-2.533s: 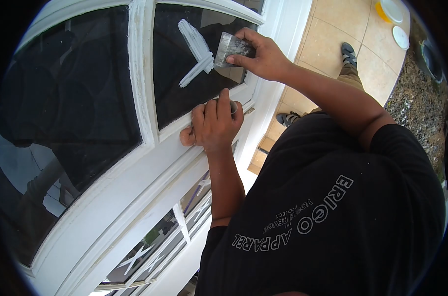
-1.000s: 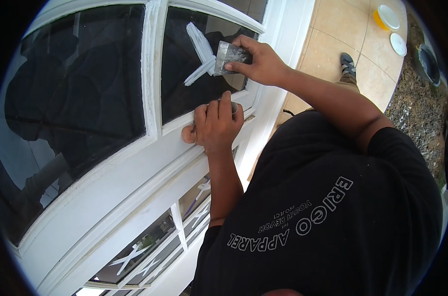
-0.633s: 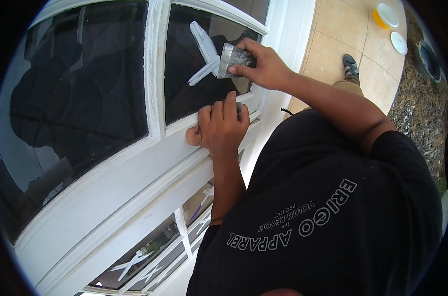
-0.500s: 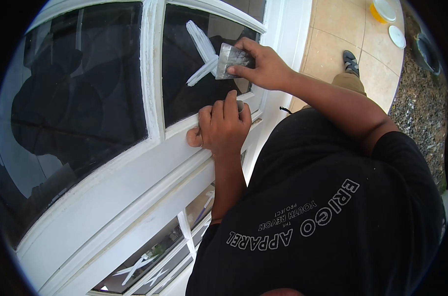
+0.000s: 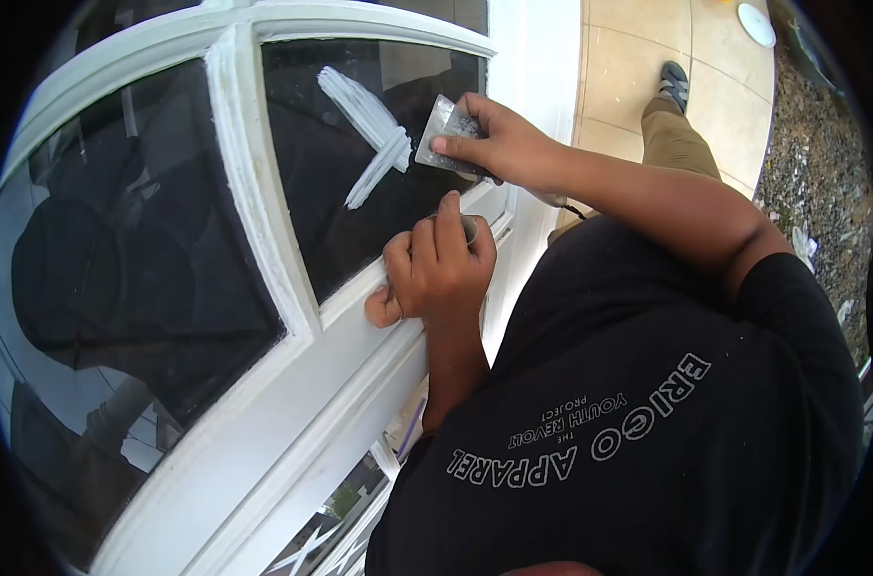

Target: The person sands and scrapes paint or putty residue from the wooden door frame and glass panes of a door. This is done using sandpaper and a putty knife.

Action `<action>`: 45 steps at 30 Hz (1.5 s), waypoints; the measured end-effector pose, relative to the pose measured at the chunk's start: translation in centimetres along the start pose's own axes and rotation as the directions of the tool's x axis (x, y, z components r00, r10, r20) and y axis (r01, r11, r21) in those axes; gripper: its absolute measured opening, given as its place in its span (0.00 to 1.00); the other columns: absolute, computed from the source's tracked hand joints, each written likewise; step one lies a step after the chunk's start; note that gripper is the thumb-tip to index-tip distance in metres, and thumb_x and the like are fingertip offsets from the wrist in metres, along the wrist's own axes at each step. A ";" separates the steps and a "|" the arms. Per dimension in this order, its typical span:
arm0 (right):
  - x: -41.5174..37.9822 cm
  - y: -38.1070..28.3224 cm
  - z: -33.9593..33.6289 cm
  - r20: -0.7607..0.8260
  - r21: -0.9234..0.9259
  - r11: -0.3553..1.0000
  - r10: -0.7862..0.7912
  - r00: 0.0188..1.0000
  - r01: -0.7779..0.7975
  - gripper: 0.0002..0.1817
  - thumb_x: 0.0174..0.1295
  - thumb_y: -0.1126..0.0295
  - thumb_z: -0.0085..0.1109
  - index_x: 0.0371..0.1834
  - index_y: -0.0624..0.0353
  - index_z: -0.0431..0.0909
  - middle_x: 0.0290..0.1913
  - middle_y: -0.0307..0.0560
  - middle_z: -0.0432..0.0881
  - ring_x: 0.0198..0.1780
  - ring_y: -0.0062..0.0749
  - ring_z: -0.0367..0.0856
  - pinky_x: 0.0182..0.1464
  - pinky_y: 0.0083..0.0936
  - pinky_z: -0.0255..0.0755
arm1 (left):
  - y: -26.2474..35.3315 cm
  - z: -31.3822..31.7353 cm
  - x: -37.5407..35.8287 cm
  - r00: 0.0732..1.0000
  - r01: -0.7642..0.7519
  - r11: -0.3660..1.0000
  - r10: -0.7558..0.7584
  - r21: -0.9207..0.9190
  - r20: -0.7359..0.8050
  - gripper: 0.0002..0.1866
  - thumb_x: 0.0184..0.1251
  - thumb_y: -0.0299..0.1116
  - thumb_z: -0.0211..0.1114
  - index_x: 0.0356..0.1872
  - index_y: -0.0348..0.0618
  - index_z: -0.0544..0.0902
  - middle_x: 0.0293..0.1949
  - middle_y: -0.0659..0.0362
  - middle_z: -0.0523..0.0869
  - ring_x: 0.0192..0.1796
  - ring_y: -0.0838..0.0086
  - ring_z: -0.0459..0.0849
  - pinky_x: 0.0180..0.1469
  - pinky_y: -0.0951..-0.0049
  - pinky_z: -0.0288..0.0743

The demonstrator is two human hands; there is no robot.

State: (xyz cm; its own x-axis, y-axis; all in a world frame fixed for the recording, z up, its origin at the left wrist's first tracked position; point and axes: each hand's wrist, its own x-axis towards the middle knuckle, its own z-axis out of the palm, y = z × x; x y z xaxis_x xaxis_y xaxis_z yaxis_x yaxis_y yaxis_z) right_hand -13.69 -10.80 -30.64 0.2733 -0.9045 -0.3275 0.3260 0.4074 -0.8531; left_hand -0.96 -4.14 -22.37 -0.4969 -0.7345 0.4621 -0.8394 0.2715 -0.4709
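Observation:
My right hand (image 5: 499, 144) grips a putty knife (image 5: 446, 130) with a wide, smudged metal blade, thumb on its face. The blade is over the dark glass pane (image 5: 302, 173), just right of a white painted mark (image 5: 364, 115) made of two strokes that meet at an angle. Below it, my left hand (image 5: 441, 259) is curled at the lower rail of the white frame (image 5: 345, 302). A grey, round-ended thing (image 5: 469, 228) shows between its thumb and forefinger; I cannot tell what it is.
Another dark pane (image 5: 148, 250) with reflections lies to the left. More panes with white crossed strokes (image 5: 307, 549) are at the bottom. Floor tiles (image 5: 624, 77), a white lid (image 5: 756, 25) and gravelly ground (image 5: 806, 173) are at the right. My foot (image 5: 675, 84) stands on the tiles.
The putty knife has moved off the white mark's right end, leaving a small gap of glass. The view has shifted, while my left hand keeps its place on the frame.

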 end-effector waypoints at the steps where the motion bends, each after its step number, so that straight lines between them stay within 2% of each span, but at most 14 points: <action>1: -0.3 0.8 0.4 -0.018 0.020 1.000 -0.013 1.000 0.013 0.28 0.60 0.46 0.69 0.48 0.60 0.74 0.27 0.42 0.77 0.25 0.22 0.75 0.26 0.21 0.68 | 0.0 -0.2 -0.3 0.999 -0.011 1.000 0.011 -0.009 0.033 0.10 0.47 0.32 0.65 0.30 0.62 0.89 0.18 0.77 0.76 0.30 0.78 0.74 0.41 0.67 0.56; 3: -0.5 1.2 0.5 0.036 0.026 0.997 0.072 0.997 -0.073 0.27 0.61 0.47 0.69 0.48 0.59 0.74 0.31 0.44 0.78 0.29 0.23 0.76 0.30 0.23 0.70 | 0.1 -0.4 0.2 0.999 -0.023 1.000 0.022 0.007 0.047 0.09 0.47 0.32 0.65 0.29 0.62 0.89 0.18 0.78 0.76 0.30 0.79 0.74 0.42 0.67 0.55; 8: -0.6 0.6 1.1 -0.025 -0.003 1.000 -0.005 1.000 0.004 0.27 0.61 0.46 0.69 0.48 0.58 0.75 0.36 0.47 0.79 0.37 0.27 0.78 0.39 0.26 0.73 | 0.0 -0.4 -0.1 0.997 -0.029 0.999 0.027 0.024 0.076 0.09 0.47 0.33 0.65 0.29 0.63 0.89 0.18 0.79 0.76 0.31 0.81 0.75 0.43 0.61 0.52; 13: -0.1 2.0 1.7 -0.061 0.024 0.993 -0.118 0.991 0.120 0.26 0.62 0.46 0.68 0.46 0.58 0.75 0.36 0.46 0.80 0.37 0.28 0.78 0.41 0.26 0.73 | 0.0 0.1 -0.5 0.998 -0.010 1.000 0.012 -0.028 0.069 0.09 0.47 0.34 0.66 0.29 0.64 0.88 0.19 0.80 0.76 0.31 0.82 0.75 0.43 0.58 0.48; 16: -0.3 2.1 1.7 -0.032 -0.007 0.997 -0.072 0.997 0.072 0.26 0.61 0.47 0.69 0.44 0.58 0.74 0.34 0.45 0.79 0.36 0.27 0.78 0.41 0.26 0.73 | 0.1 -0.5 0.2 0.998 -0.025 0.999 0.023 0.033 0.063 0.08 0.48 0.34 0.65 0.29 0.63 0.89 0.19 0.79 0.77 0.31 0.81 0.75 0.43 0.60 0.51; 19: -0.5 1.7 1.7 -0.066 0.071 0.984 -0.161 0.985 0.165 0.26 0.60 0.47 0.70 0.44 0.58 0.74 0.33 0.44 0.78 0.34 0.27 0.77 0.38 0.26 0.72 | 0.3 -0.5 0.4 0.995 -0.041 0.999 0.040 0.015 0.087 0.09 0.48 0.33 0.65 0.30 0.62 0.89 0.18 0.78 0.77 0.31 0.80 0.74 0.42 0.62 0.53; 23: -0.4 1.5 1.5 -0.007 -0.049 0.990 -0.131 0.991 0.130 0.21 0.64 0.55 0.69 0.47 0.56 0.72 0.34 0.39 0.79 0.35 0.19 0.76 0.36 0.20 0.73 | 0.2 -0.8 0.3 0.994 -0.040 0.999 0.042 -0.016 0.101 0.09 0.48 0.32 0.65 0.30 0.60 0.89 0.18 0.77 0.77 0.30 0.79 0.74 0.42 0.65 0.56; 26: 0.1 3.0 2.0 -0.066 -0.025 0.980 -0.198 0.978 0.197 0.26 0.59 0.48 0.71 0.45 0.57 0.74 0.36 0.47 0.82 0.40 0.31 0.82 0.43 0.28 0.75 | 0.1 -0.3 0.3 0.995 -0.033 0.999 0.037 -0.044 0.093 0.09 0.48 0.31 0.65 0.30 0.58 0.89 0.19 0.75 0.78 0.30 0.78 0.74 0.40 0.70 0.60; 30: -0.2 1.7 1.9 0.005 0.031 0.994 -0.104 0.995 0.103 0.26 0.59 0.48 0.71 0.46 0.57 0.74 0.37 0.48 0.83 0.39 0.31 0.83 0.44 0.28 0.76 | 0.1 -0.7 0.7 0.992 -0.060 0.996 0.066 -0.066 0.103 0.09 0.48 0.30 0.65 0.31 0.56 0.89 0.18 0.74 0.78 0.29 0.77 0.73 0.34 0.77 0.63; 32: 0.0 2.9 2.1 -0.077 -0.024 0.968 -0.249 0.965 0.248 0.28 0.58 0.46 0.72 0.46 0.58 0.74 0.36 0.47 0.82 0.36 0.29 0.82 0.39 0.27 0.76 | 0.0 -0.4 0.4 0.993 -0.052 0.997 0.058 -0.065 0.103 0.09 0.48 0.30 0.65 0.30 0.56 0.89 0.19 0.74 0.78 0.29 0.76 0.73 0.34 0.77 0.63; 36: -0.1 1.6 1.8 -0.033 0.036 0.983 -0.177 0.984 0.178 0.28 0.58 0.46 0.72 0.46 0.58 0.75 0.36 0.47 0.82 0.36 0.29 0.82 0.38 0.27 0.76 | 0.2 -0.8 0.6 0.992 -0.062 0.997 0.065 -0.036 0.104 0.09 0.47 0.31 0.65 0.30 0.57 0.89 0.19 0.74 0.78 0.30 0.77 0.74 0.38 0.74 0.62; 40: 0.4 1.6 1.5 -0.061 -0.060 0.972 -0.232 0.971 0.228 0.28 0.57 0.46 0.72 0.46 0.58 0.75 0.35 0.47 0.81 0.39 0.31 0.82 0.42 0.30 0.75 | 0.2 -0.3 0.2 0.995 -0.031 0.997 0.037 -0.064 0.095 0.09 0.46 0.31 0.65 0.30 0.59 0.89 0.19 0.75 0.78 0.30 0.77 0.74 0.41 0.70 0.59; 42: 0.2 1.9 1.5 -0.055 -0.106 0.969 -0.230 0.972 0.223 0.29 0.58 0.46 0.72 0.47 0.58 0.75 0.35 0.47 0.81 0.40 0.32 0.82 0.44 0.31 0.74 | 0.1 -0.7 0.5 0.994 -0.067 0.995 0.074 -0.077 0.084 0.11 0.46 0.31 0.67 0.34 0.53 0.89 0.20 0.68 0.75 0.28 0.73 0.72 0.35 0.77 0.68; 45: 0.6 2.4 1.5 -0.045 -0.049 0.977 -0.212 0.976 0.210 0.28 0.58 0.46 0.71 0.47 0.58 0.75 0.35 0.47 0.81 0.40 0.32 0.81 0.43 0.30 0.74 | 0.1 -0.6 0.5 0.994 -0.064 0.995 0.071 -0.080 0.087 0.11 0.46 0.31 0.67 0.34 0.53 0.89 0.20 0.68 0.75 0.28 0.73 0.72 0.35 0.77 0.68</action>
State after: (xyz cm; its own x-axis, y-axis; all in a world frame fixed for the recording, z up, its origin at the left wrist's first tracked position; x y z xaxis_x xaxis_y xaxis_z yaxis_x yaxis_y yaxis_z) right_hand -11.43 -10.20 -32.27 0.1568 -0.9750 -0.1576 0.3316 0.2022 -0.9215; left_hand -1.48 -4.09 -21.72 -0.5345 -0.7645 0.3603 -0.8206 0.3674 -0.4378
